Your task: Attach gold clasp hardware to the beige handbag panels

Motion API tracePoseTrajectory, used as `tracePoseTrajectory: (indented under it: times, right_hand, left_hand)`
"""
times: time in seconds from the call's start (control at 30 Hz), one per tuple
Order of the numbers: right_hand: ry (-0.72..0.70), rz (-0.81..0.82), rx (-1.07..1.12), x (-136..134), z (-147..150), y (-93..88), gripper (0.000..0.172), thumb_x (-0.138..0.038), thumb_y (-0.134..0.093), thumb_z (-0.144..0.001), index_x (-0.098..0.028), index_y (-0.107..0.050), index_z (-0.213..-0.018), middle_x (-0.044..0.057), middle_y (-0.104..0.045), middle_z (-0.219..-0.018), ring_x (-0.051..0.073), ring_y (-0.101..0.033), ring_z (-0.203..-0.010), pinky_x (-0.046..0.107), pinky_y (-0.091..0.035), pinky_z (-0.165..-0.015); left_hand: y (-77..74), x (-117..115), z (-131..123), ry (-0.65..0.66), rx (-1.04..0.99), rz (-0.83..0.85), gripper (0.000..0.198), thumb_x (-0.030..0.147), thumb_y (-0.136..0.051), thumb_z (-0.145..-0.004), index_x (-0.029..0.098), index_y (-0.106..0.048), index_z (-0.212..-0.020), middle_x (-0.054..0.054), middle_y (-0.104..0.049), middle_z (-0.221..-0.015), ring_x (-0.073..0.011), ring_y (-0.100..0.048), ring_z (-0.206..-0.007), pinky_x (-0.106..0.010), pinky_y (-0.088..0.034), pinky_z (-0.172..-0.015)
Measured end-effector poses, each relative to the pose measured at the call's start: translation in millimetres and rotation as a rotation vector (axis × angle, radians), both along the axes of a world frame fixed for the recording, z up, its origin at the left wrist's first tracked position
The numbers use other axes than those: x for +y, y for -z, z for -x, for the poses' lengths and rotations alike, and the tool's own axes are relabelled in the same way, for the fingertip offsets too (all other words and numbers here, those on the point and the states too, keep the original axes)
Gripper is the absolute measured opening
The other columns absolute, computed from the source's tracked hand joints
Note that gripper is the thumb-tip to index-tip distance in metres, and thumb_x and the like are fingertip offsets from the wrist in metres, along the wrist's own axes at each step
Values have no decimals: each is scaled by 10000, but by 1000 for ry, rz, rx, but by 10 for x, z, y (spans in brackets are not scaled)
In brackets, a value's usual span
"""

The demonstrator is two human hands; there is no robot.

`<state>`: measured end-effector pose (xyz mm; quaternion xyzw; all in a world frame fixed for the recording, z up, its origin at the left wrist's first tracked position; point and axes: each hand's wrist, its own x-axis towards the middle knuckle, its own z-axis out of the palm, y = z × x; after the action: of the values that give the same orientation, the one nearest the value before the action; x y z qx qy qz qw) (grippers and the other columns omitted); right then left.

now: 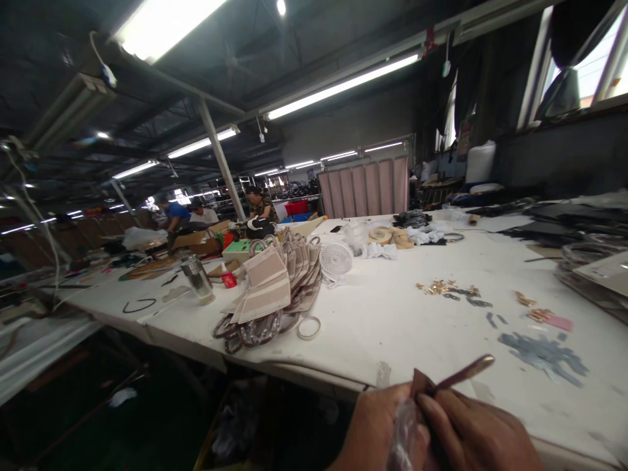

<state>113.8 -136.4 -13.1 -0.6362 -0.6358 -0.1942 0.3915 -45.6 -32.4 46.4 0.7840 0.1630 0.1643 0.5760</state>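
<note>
Near the table's front edge, my left hand [380, 428] is closed around a brown strap-like piece [420, 383] with clear plastic wrap [403, 435] on it. My right hand [478, 432] touches the same piece from the right, its fingers closed on a thin tool [464, 374] whose shiny rounded end points up and right. The lower part of the strap is hidden by my hands. Beyond them on the white table [377, 307] lie a pile of grey pieces [542, 353], a pink piece [558, 322] and small gold-coloured fittings [439, 286].
Left of centre stand stacked beige panels with wrapped handles [267, 288], a white fan [336, 261], a tape ring [309, 328], a red bottle [227, 276] and a metal flask [197, 280]. Dark sheets [564, 222] lie at the right. Several people sit at the far left.
</note>
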Motion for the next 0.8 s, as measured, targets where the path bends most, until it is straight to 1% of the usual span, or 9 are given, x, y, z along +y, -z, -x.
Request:
tracePoseTrajectory:
  times: [0.1, 0.2, 0.27, 0.37, 0.47, 0.53, 0.6, 0.7, 0.8]
  right_hand:
    - [142, 37, 123, 10, 88, 78, 477, -426, -397, -1116, -232, -633, -749, -12, -667, -616, 142, -637, -492, 267, -394, -507]
    - [196, 241, 292, -9, 63, 75, 520, -475, -423, -1093, -215, -595, -677, 4, -645, -604, 162, -619, -537, 283, -337, -542]
    - [163, 387, 447, -51, -9, 20, 528, -533, -443, -1071, -210, -589, -679, 5, -628, -613, 168, -598, -571, 279, -326, -556]
    - [30, 486, 767, -139, -135, -112, 612, -659, -376, -1051, -207, -558, -681, 0, -576, -604, 163, -549, -567, 267, -343, -541]
    - [67, 437, 943, -206, -238, -238, 620, -731, -451, -995, -202, -596, -706, 3, -592, -618, 173, -569, -587, 265, -380, -541]
    - [127, 375, 890, -229, -279, -297, 522, -697, -602, -941, -199, -677, -804, 17, -682, -730, 195, -634, -700, 266, -429, -616]
    - [93, 345, 849, -242, -296, -328, 453, -644, -641, -943, -205, -701, -852, 18, -712, -778, 194, -649, -745, 264, -443, -660]
    - [-10, 376, 969, -255, -299, -319, 527, -633, -547, -998, -199, -615, -706, -12, -592, -551, 149, -550, -546, 255, -391, -557]
    - [-11, 362, 1096, -261, -311, -265, 567, -653, -552, -984, -199, -566, -645, -28, -505, -451, 131, -474, -451, 255, -345, -495]
  left_hand:
    - [120, 49, -51, 19, -30, 12, 186, 292, -612, -897, 176, -682, -1024, -32, -666, -883, -165, -567, -776, -263, -439, -698]
    - [218, 185, -168, -4, 90, 40, 103, 249, -644, -830, 178, -687, -892, -18, -682, -852, -172, -594, -793, -268, -464, -736]
    - [211, 312, -264, 63, 211, 96, 81, 257, -664, -799, 179, -685, -810, 1, -652, -788, -164, -583, -763, -264, -458, -703]
    - [88, 521, -393, 257, 275, 215, 153, 295, -739, -757, 172, -725, -847, -2, -680, -821, -166, -603, -797, -268, -475, -736]
    - [-67, 719, -513, 428, 316, 344, 286, 324, -821, -723, 161, -760, -951, -32, -740, -900, -178, -645, -836, -282, -495, -786]
    - [-138, 824, -607, 542, 376, 373, 318, 338, -851, -724, 164, -779, -981, -39, -761, -921, -177, -662, -840, -282, -505, -806]
    - [-169, 895, -711, 660, 411, 347, 306, 333, -878, -715, 171, -798, -962, -34, -773, -924, -174, -674, -863, -274, -511, -851]
    - [-149, 941, -849, 769, 452, 329, 299, 333, -890, -724, 180, -812, -969, -38, -787, -954, -180, -693, -898, -272, -522, -882]
    - [-75, 950, -930, 779, 489, 405, 334, 344, -884, -737, 189, -809, -1023, -40, -793, -985, -188, -708, -891, -283, -544, -856]
